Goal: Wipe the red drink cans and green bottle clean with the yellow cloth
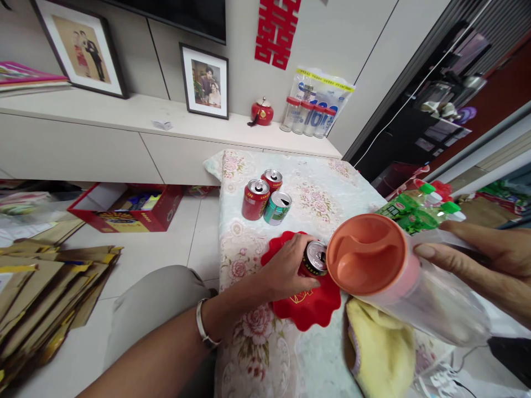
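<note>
My left hand (286, 265) is closed around an opened red and black drink can (316, 258) over a red scalloped plate (305, 320) with gold marks. On the right, my right hand (485, 254) grips the handle of a clear plastic pitcher (440, 298) with an orange lid (367, 254). The pitcher is tilted, its lid end close beside the can's top. Whether they touch, I cannot tell. Beyond the plate stand two red cans (254, 204) and a green can (277, 209), grouped together. Below the pitcher lies a yellow cloth (379, 345).
A flowered tablecloth (319, 202) covers the table. Green-capped bottles (415, 207) stand at its right side. Behind are a cabinet (103, 141) with picture frames (205, 83), a red jar (262, 113) and glass jars (307, 119). Flattened cardboard (45, 298) and a red box (128, 207) lie on the left floor.
</note>
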The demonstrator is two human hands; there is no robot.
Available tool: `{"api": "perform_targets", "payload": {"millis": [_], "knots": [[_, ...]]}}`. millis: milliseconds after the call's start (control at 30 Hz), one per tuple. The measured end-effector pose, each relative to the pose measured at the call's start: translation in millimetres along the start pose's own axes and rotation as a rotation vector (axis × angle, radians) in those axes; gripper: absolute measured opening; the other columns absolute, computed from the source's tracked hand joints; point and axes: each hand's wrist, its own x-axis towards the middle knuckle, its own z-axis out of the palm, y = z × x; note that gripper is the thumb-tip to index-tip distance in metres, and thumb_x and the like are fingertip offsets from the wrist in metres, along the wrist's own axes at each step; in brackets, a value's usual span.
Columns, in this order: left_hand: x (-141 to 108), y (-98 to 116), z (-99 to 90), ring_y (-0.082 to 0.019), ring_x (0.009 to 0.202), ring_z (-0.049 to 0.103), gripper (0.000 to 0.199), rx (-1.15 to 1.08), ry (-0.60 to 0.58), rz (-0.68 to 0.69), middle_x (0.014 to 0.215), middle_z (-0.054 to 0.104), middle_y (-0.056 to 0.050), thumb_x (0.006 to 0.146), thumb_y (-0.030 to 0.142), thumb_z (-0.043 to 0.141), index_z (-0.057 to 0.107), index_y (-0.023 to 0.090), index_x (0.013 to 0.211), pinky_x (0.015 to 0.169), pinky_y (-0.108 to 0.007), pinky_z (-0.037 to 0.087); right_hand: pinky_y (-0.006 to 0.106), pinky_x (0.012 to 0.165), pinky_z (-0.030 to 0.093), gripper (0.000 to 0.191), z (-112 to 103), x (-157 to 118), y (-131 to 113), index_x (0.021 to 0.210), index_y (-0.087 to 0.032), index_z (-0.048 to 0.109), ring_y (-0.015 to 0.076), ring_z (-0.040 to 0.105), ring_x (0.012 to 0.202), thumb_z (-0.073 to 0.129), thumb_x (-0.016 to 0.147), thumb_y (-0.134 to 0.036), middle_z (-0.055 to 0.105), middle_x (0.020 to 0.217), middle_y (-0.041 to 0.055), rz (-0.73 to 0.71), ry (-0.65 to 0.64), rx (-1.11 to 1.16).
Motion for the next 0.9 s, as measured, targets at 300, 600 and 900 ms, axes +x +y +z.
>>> {"api": "perform_targets", "payload": {"millis": [300,600,900], "knots": [[0.3,-1.9,0.4,-0.031,0.121,0.06,0.066,0.0,0.005,0.01,0.125,0.06,-0.008,0.071,0.015,0.08,0.051,0.025,0.13,0.103,-0.046,0.051,0.037,0.041,0.054,0.046,-1.3,-0.6,2.2,0.085,-0.033,0.071,0.0312,0.073,0.067,0.059,0.08,-0.077,0.077,0.081,0.0002,0.015,-0.001,0.007],[0.2,0.3,0.6,-0.031,0.119,0.06,0.065,-0.007,0.013,-0.003,0.124,0.061,-0.009,0.071,0.014,0.08,0.053,0.023,0.13,0.103,-0.046,0.051,0.034,0.04,0.051,0.045,-2.8,-0.5,1.1,0.087,-0.031,0.071,0.0303,0.073,0.068,0.06,0.082,-0.074,0.077,0.082,0.0019,-0.006,-0.018,0.001],[0.0,0.3,0.9,-0.031,0.119,0.061,0.067,-0.015,0.018,-0.003,0.125,0.061,-0.01,0.07,0.014,0.079,0.053,0.02,0.131,0.102,-0.045,0.052,0.035,0.04,0.052,0.044,-2.3,0.2,0.4,0.085,-0.033,0.071,0.0304,0.072,0.067,0.06,0.082,-0.075,0.076,0.081,0.0012,-0.01,-0.014,0.02]]}}
